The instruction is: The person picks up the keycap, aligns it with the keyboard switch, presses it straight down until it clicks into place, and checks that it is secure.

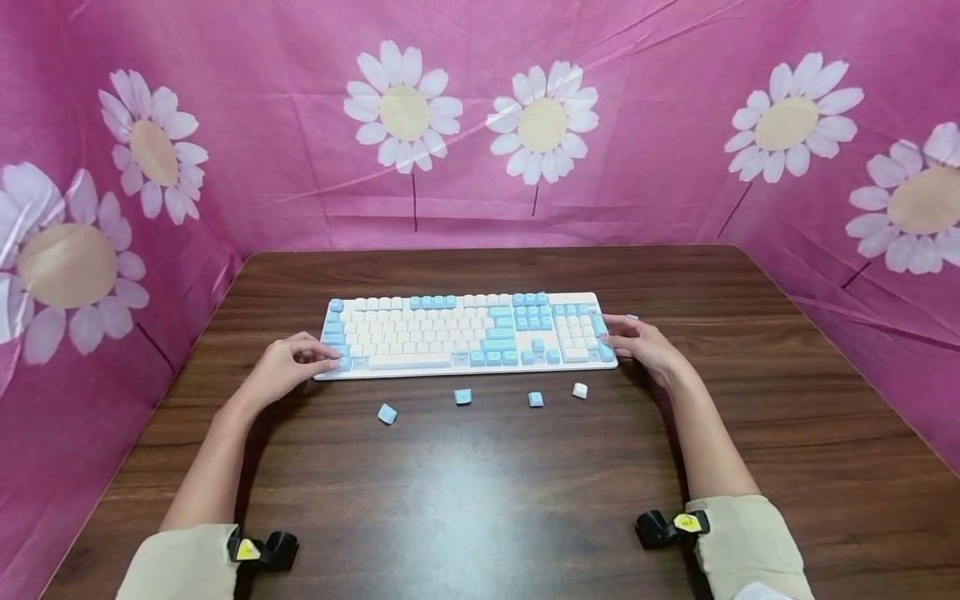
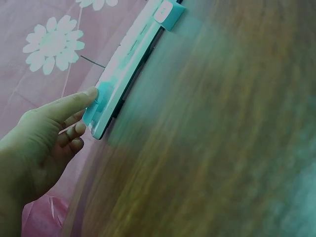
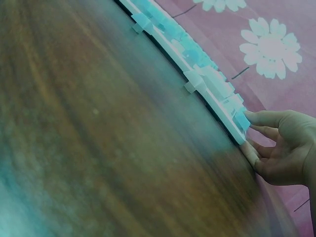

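Note:
A white and light-blue computer keyboard [image 1: 431, 325] lies across the far half of the table. My left hand [image 1: 288, 364] grips its left end, the thumb on the front corner key and the other fingers bent at the side edge. At the opposite end my right hand [image 1: 647, 346] holds the right edge, its thumb [image 3: 264, 118] by the corner key. In front of the keyboard lie loose keycaps: a tilted blue keycap [image 1: 387, 414], a second blue keycap [image 1: 462, 397], a third blue keycap [image 1: 536, 399] and a white keycap [image 1: 581, 390].
The dark wooden table [image 1: 465, 500] reaches back to a pink curtain [image 1: 300, 167] printed with daisies. A small pale object [image 1: 632, 317] shows just behind my right hand. Black wrist cameras sit on both sleeves.

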`<state>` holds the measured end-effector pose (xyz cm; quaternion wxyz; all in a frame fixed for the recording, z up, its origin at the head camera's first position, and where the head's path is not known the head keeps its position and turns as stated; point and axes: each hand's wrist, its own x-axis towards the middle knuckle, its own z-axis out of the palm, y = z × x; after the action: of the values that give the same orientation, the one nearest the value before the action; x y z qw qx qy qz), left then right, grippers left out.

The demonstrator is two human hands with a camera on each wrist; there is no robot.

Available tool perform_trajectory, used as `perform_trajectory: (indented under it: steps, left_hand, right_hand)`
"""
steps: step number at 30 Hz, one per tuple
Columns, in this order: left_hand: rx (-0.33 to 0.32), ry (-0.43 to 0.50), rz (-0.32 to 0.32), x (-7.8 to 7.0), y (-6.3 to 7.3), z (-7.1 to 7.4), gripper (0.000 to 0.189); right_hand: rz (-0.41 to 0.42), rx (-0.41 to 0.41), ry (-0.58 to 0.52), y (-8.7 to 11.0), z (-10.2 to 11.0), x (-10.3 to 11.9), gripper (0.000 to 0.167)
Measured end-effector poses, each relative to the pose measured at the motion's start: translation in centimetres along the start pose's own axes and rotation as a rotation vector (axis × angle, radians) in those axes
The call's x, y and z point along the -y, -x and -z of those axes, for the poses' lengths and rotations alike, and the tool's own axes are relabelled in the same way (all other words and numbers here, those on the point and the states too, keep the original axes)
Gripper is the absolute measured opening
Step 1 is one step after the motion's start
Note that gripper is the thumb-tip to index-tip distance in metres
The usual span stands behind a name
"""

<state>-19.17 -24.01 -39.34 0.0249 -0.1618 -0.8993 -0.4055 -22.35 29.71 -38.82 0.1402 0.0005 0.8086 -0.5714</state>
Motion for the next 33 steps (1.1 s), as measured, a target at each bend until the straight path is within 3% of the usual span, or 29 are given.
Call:
perform_trajectory:
  steps: [11, 17, 28, 33]
  left_hand:
    - [-0.039, -0.011, -0.036, 0.2, 0.3, -0.2, 0.013]
    - [-0.044, 0.008, -0.050, -0.5, 0.7, -0.4, 0.014]
    - [0.025, 0.051, -0.020, -1.9, 0.8, -1.0, 0.020]
    - [0.068, 0.077, -0.053, -3.4, 1.2, -1.2, 0.021]
  right_hand:
    - [0.003, -0.006, -0.011, -0.1, -0.1, -0.2, 0.057]
    - [0.014, -0.003, -0.015, 0.0, -0.1, -0.2, 0.056]
    - [0.013, -0.004, -0.005, 0.0, 0.0, -0.1, 0.057]
    - [0.015, -0.004, -0.009, 0.0, -0.1, 0.1, 0.058]
